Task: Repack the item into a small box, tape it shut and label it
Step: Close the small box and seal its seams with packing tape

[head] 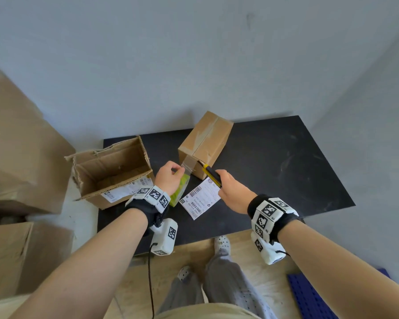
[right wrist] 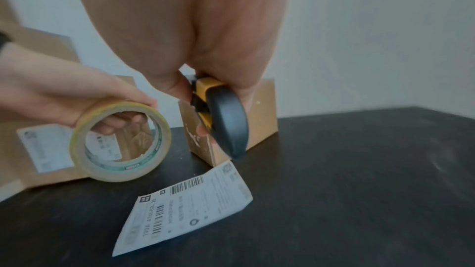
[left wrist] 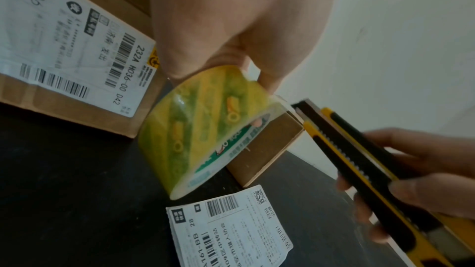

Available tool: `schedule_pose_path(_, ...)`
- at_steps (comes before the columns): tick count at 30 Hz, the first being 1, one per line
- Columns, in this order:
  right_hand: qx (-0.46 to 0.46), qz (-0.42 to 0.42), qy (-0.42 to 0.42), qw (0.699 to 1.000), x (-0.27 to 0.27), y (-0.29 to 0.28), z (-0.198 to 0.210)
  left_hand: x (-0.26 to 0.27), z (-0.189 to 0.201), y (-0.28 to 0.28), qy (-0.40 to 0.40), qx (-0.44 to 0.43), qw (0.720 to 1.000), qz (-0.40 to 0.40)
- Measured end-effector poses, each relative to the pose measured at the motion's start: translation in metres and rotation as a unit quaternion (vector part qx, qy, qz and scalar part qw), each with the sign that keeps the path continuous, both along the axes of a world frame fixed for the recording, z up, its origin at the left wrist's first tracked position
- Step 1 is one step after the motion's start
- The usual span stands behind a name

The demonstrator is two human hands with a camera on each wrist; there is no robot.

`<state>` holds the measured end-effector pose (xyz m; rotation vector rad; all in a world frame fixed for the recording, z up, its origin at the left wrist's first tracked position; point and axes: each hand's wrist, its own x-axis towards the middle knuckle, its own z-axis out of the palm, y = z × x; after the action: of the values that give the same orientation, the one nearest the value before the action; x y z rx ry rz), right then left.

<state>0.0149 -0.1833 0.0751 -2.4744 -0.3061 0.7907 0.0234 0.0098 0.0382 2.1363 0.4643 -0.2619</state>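
A small closed cardboard box (head: 205, 141) stands on the black table (head: 286, 162), with clear tape along its top seam. A strip of tape (head: 189, 163) runs from its near end down to the yellow-green tape roll (head: 180, 189), which my left hand (head: 169, 178) grips. The roll (left wrist: 205, 139) fills the middle of the left wrist view. My right hand (head: 232, 192) holds a yellow and black utility knife (head: 212, 174), its tip at the strip beside the box's near end. A white shipping label (head: 199, 198) lies flat on the table between my hands.
An opened, empty larger cardboard box (head: 112, 171) with an old label stands at the table's left edge. Big cartons (head: 21, 146) are stacked on the floor to the left. A blue mat (head: 313, 298) lies on the floor at the right.
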Motion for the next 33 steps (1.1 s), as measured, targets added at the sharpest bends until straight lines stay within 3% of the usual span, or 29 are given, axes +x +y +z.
schedule_pose_path(14, -0.136, 0.16, -0.103, 0.972, 0.004, 0.029, 0.004, 0.003, -0.008, -0.007, 0.002, 0.071, 0.997, 0.024)
schedule_pose_path(33, -0.214, 0.169, -0.127, 0.954, 0.002, 0.028, 0.004, 0.003, -0.002, -0.019, -0.001, 0.146, 0.989, -0.014)
